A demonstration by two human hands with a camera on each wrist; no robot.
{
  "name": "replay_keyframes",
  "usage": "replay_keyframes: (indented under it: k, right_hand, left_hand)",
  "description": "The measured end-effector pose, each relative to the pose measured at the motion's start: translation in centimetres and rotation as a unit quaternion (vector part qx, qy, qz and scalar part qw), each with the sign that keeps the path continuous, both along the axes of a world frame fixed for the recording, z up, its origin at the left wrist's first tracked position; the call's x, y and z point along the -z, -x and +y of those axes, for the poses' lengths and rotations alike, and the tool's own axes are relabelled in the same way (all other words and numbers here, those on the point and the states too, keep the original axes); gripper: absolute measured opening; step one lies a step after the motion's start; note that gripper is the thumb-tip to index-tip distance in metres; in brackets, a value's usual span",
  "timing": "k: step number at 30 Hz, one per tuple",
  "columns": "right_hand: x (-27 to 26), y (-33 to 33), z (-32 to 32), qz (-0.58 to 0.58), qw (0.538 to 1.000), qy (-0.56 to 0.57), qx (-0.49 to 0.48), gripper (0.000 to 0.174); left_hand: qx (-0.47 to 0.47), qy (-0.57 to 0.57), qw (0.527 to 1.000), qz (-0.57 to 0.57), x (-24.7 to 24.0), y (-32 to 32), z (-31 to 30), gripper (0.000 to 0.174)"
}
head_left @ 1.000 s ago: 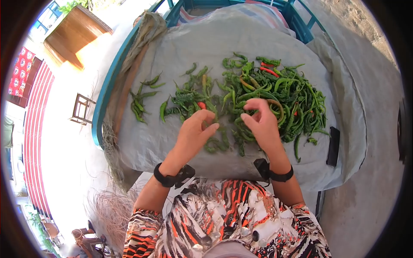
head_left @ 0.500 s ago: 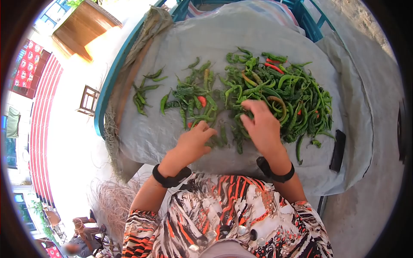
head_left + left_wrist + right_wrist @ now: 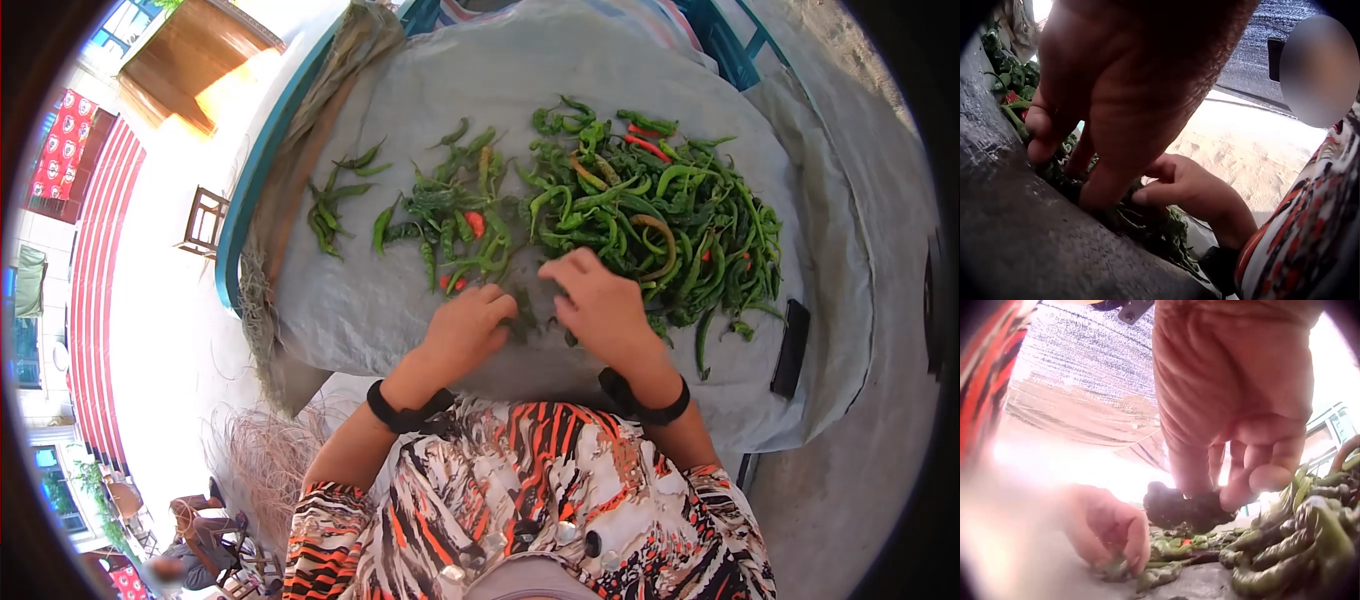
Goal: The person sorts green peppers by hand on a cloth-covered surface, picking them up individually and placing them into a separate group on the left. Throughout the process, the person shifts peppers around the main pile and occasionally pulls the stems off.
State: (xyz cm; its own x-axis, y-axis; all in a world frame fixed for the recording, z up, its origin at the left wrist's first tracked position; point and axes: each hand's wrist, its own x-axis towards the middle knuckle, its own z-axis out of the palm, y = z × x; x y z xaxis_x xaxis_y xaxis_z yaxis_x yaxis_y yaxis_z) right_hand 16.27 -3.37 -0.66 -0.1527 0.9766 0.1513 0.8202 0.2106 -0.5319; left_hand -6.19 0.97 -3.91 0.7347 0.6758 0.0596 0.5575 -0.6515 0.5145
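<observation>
My left hand (image 3: pixel 465 335) is low over the grey sheet, between the middle group of green chili peppers (image 3: pixel 435 205) and my body. Its thumb and fingertips close on a green pepper (image 3: pixel 1115 569) at the sheet, seen blurred in the right wrist view. My right hand (image 3: pixel 605 310) is at the near left edge of the large pile of green peppers (image 3: pixel 690 215). Between its thumb and fingers it pinches a dark, wrinkled green pepper (image 3: pixel 1182 509), just above the sheet. A few red peppers (image 3: pixel 475 223) show among the green ones.
A small group of green peppers (image 3: pixel 325 215) lies at the left. A black phone (image 3: pixel 790 350) rests right of the big pile. The grey sheet (image 3: pixel 480 90) covers a cart bed with a blue-green rail (image 3: pixel 236 215). Another person (image 3: pixel 200 545) sits at the lower left.
Both hands have drawn slightly nearer my body, the right one back from the pile's edge. Red pieces by the middle group, hidden earlier by my left hand, now show.
</observation>
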Motion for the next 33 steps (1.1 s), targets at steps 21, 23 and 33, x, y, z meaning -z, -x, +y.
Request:
replay_keyframes:
  k: [21,23,33]
  right_hand:
    - [-1.9,2.0,0.6,-0.062,0.959,-0.22,0.167,0.029]
    - [-1.3,2.7,-0.3,0.004,0.988,-0.078,0.132,0.032]
    - [2.0,5.0,-2.0,-0.048,0.991,0.055,0.108,0.039]
  left_hand:
    - [-0.177,0.152,0.956,-0.176,-2.4,0.8,1.7,0.018]
    - [-0.183,0.178,0.949,-0.182,-2.5,1.1,2.0,0.017]
    - [-0.11,0.199,0.945,-0.236,-2.1,0.1,2.9,0.017]
